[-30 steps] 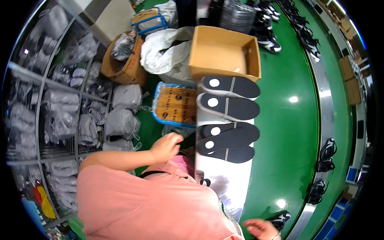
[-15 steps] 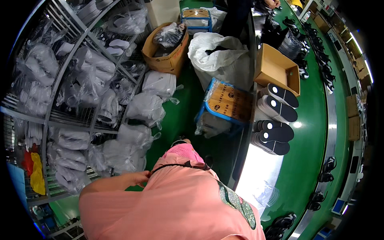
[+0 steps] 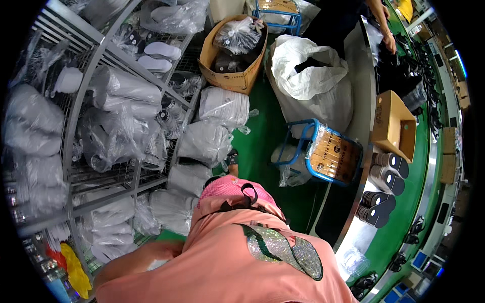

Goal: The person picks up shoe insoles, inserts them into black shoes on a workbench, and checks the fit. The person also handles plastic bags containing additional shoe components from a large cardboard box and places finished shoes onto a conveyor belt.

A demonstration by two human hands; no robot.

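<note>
My left arm (image 3: 136,256) is bent at my left side. Its hand end meets the edge of my pink shirt (image 3: 217,262), and the fingers are hidden there, so whether they hold anything does not show. A small white patch shows just below that arm; what it is I cannot make out. Nearest to this arm are clear plastic bags of pale insoles (image 3: 174,209) on the floor beside the rack. My right hand is out of view.
A metal rack (image 3: 76,136) with bagged insoles fills the left. Ahead stand an open carton (image 3: 230,76), a white sack (image 3: 308,65) and a blue-framed stool (image 3: 333,156). Along the right, a bench bears stacked black soles (image 3: 376,209) and a cardboard box (image 3: 386,123). Another person's hand (image 3: 388,40) is beyond.
My view has turned, and the stool, sack and carton appear farther right. My left hand, seen before at my waist, is now hidden. One of my feet has come forward.
</note>
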